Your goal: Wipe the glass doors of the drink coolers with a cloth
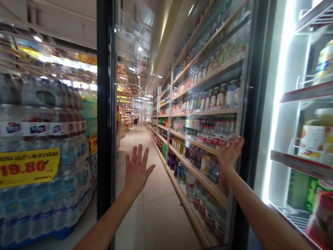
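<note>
A glass cooler door (145, 104) with a black frame stands swung out in front of me. My left hand (137, 170) is raised with its fingers spread, flat against or just short of the glass. My right hand (230, 152) has its fingers curled round the door's black right edge (251, 114). Through the glass I see a shop aisle and shelves of bottled drinks (208, 100).
The lit cooler interior (307, 121) with jars and cartons on wire shelves is at the right. A stack of water bottle packs (44, 180) with a yellow price sign (28, 166) stands at the left. A tiled aisle (153, 208) runs ahead, with a person far off.
</note>
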